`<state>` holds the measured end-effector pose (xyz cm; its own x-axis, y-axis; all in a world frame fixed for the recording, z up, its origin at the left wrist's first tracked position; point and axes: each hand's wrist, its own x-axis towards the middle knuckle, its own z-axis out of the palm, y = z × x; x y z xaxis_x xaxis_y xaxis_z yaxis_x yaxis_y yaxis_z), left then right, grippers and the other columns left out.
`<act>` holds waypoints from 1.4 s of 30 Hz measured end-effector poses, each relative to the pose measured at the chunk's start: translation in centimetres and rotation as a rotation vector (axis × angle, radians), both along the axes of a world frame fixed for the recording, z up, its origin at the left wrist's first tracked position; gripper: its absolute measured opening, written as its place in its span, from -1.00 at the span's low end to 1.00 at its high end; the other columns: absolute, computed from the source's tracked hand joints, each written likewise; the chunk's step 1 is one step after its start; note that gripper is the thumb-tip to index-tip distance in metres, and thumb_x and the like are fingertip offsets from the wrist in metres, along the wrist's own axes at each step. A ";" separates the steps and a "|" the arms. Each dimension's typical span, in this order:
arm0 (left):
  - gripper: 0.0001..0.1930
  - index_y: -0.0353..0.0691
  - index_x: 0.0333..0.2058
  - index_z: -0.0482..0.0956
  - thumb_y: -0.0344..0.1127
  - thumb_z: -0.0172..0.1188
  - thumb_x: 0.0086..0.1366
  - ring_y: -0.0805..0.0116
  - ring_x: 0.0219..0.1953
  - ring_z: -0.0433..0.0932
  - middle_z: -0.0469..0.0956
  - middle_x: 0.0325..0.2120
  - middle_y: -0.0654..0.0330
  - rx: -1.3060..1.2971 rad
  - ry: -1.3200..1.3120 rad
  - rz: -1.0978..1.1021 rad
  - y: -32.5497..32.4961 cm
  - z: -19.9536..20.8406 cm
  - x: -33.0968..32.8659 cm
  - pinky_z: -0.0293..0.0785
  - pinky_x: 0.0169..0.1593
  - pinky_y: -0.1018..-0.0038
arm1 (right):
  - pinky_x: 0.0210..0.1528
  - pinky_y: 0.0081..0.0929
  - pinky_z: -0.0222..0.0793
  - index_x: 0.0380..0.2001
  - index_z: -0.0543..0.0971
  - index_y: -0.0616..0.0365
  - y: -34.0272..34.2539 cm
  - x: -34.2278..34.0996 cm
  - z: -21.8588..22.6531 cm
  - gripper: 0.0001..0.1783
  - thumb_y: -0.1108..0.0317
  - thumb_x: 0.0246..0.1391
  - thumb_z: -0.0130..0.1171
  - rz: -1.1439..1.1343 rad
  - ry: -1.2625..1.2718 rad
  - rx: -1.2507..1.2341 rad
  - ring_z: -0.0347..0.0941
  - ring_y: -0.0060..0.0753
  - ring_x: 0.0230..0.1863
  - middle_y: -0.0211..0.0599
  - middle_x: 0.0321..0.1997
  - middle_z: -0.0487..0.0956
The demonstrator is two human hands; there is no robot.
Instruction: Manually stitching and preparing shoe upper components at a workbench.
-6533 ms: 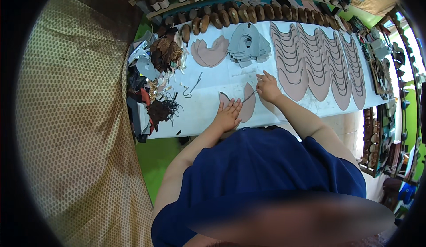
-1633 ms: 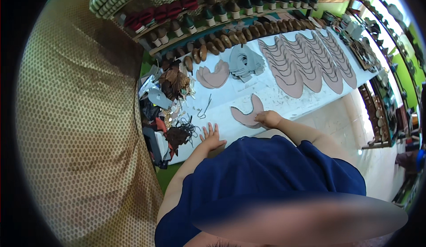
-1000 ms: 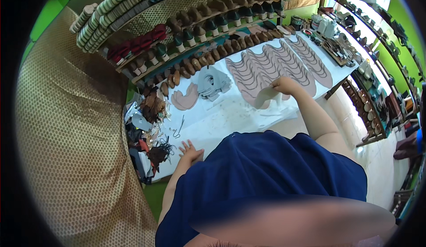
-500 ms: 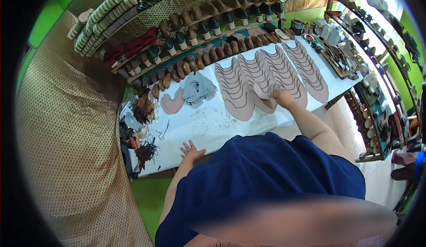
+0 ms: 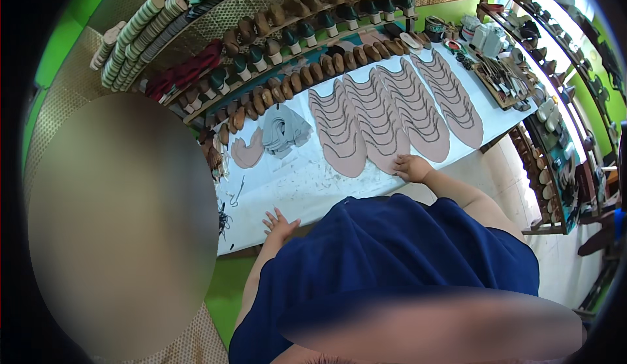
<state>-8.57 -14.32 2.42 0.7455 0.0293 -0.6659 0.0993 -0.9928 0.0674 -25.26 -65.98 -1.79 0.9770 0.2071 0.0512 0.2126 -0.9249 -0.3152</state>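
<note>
My right hand (image 5: 411,167) is at the near end of the second row from the left of overlapping pinkish shoe-upper pieces. Its bent fingers grip the near right edge of the front shoe-upper piece (image 5: 390,158), which lies flat over the others. The thumb side of the grip is partly hidden. Dark curved lines edge the pieces in each row. Palm down at the table's near edge, my left hand (image 5: 281,223) rests with fingers spread and nothing in it. Beyond it lie a stack of grey cut pieces (image 5: 287,132) and a loose pinkish piece (image 5: 246,151).
Brown shoe lasts (image 5: 307,76) line the back of the white table (image 5: 307,187). Behind them, a rack holds dark green shoes (image 5: 290,36) and more lasts. A tray of tools (image 5: 499,83) stands at the far right, near shelves of shoes. A thin metal tool (image 5: 238,193) lies on the left.
My right hand has come nearer to me, and the shoe-upper piece it held lifted and folded now lies flat at the row's near end. My left hand stays in place.
</note>
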 end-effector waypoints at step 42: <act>0.02 0.05 0.45 -0.07 0.37 0.13 0.14 0.05 0.51 -0.33 -0.25 0.49 0.08 -0.235 -0.375 -0.830 14.3 0.4 17.4 -0.54 0.42 -0.17 | 0.26 -0.20 0.34 0.00 0.59 0.10 38.6 39.7 1.5 -0.60 0.20 0.11 0.16 0.243 0.050 0.121 0.42 -0.06 0.23 -0.19 0.14 0.56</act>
<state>8.80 -0.07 2.86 0.6347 -0.7123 -0.2995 -0.7029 -0.6933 0.1592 14.42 -27.39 -0.25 0.9011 0.4314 0.0423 0.4052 -0.8035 -0.4360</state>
